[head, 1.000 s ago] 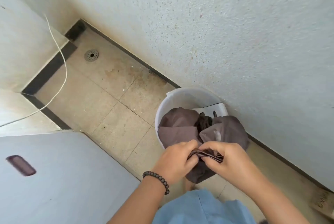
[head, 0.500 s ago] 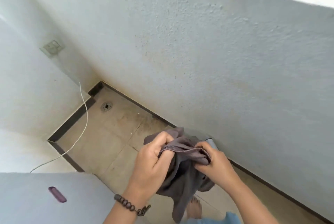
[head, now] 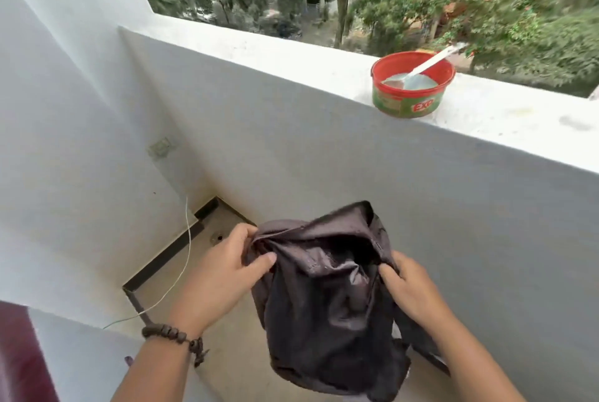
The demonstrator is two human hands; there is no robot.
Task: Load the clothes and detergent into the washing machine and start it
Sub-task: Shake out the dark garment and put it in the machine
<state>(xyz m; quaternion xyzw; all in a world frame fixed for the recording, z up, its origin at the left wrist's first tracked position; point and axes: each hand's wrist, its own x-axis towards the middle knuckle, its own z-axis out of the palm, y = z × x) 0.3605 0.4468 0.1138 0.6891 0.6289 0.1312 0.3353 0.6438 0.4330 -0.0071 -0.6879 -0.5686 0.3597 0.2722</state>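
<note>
Hands hold the dark cloth (head: pixel 327 298) up near the wall, left hand (head: pixel 220 275) and right hand (head: pixel 411 288) pinching its top edge, so loading clothes seems underway and next it must go into the washer.

Both hands hold dark brown garment (head: pixel 327 298) up at chest height, cloth hanging bunched below. Left hand (head: pixel 220 275) pinches left edge, beaded bracelet (head: pixel 175 335) on wrist. Right hand (head: pixel 411 288) grips right edge. Red-rimmed tub (head: pixel 409 95) with white scoop (head: pixel 428 66) sits on parapet ledge (head: pixel 291 58). White cord (head: pixel 185 259) trails down wall to tiled floor (head: pixel 240 353). Trees beyond.
</note>
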